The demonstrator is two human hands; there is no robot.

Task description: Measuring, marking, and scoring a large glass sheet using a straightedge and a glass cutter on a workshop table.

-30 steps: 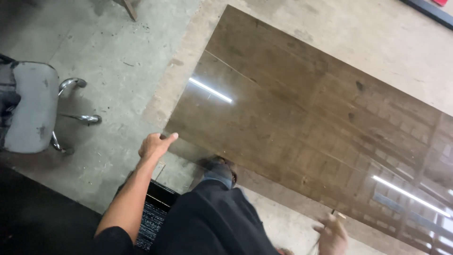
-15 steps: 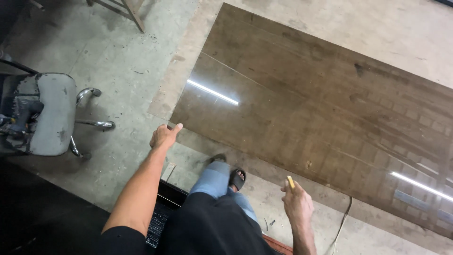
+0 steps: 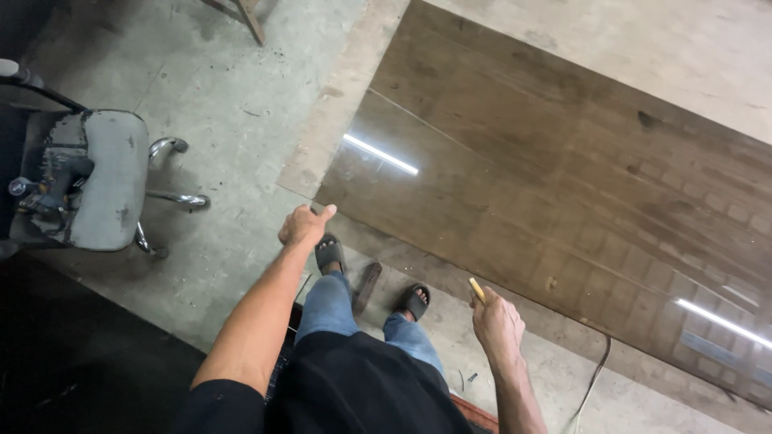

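Near the centre of the frame, the person's left hand [image 3: 304, 227] is reaching out loosely curled, thumb extended, holding nothing and hovering just beside the near corner of a large glossy brown panel [image 3: 563, 177]. At lower right, the right hand [image 3: 497, 323] is closing around a small yellow pencil [image 3: 477, 289], its tip pointing up toward the panel's near edge. That panel is lying flat on the floor [image 3: 241, 104], filling the right and upper part of the frame and mirroring ceiling lights. It is looking stiff, heavy and slick, probably easy to scratch, and best gripped along its edges or corner. Below, the person's sandalled feet are standing on dusty concrete. A worn grey chair [image 3: 96, 189] is sitting at the left, and a thin cable [image 3: 593, 378] is trailing at lower right.
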